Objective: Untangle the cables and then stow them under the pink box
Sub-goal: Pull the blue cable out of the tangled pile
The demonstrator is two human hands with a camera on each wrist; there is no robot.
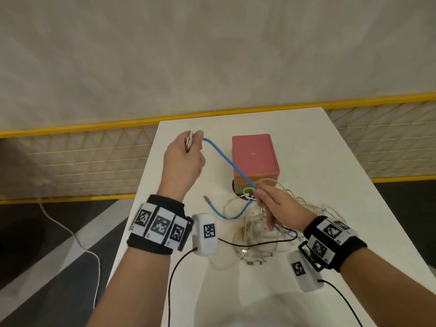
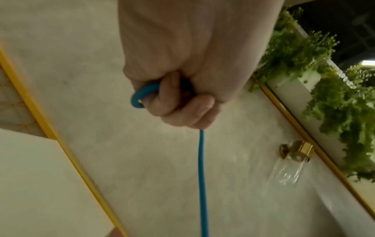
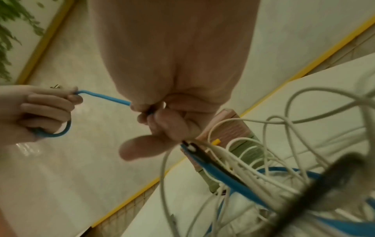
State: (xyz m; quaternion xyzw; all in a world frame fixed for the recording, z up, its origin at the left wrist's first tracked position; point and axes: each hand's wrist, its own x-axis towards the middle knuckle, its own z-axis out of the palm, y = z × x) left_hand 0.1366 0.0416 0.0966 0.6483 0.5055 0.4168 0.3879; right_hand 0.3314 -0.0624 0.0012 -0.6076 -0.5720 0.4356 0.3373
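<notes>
Head view: a white table (image 1: 306,142) stands before a pale wall edged by a yellow rail (image 1: 70,128) over mesh. The pink box (image 1: 253,154) sits on a stack of other coloured pieces near the table's middle. Left of the box, raised above the table, the left hand (image 1: 184,161) is clenched around the blue cable (image 1: 226,161), which runs taut past the box's front left corner down to the right hand (image 1: 273,204). That hand, just in front of the box, pinches the blue cable where it meets a tangle of white cables (image 1: 259,232) lying in front of and to the right of the box. A loose stretch of the blue cable curves on the table in front of the box, ending in a metal plug (image 1: 206,198).

Left wrist view: pale wall, green plants (image 2: 304,48) at the right. The left hand (image 2: 182,72) has fingers curled tight on the blue cable (image 2: 202,176); a small loop sticks out beside the fingers.

Right wrist view: the right hand (image 3: 172,96) grips the blue cable (image 3: 105,97) between thumb and fingers, the left hand (image 3: 36,110) at its far end. White cables (image 3: 253,152) hang over the pink box (image 3: 233,125).
</notes>
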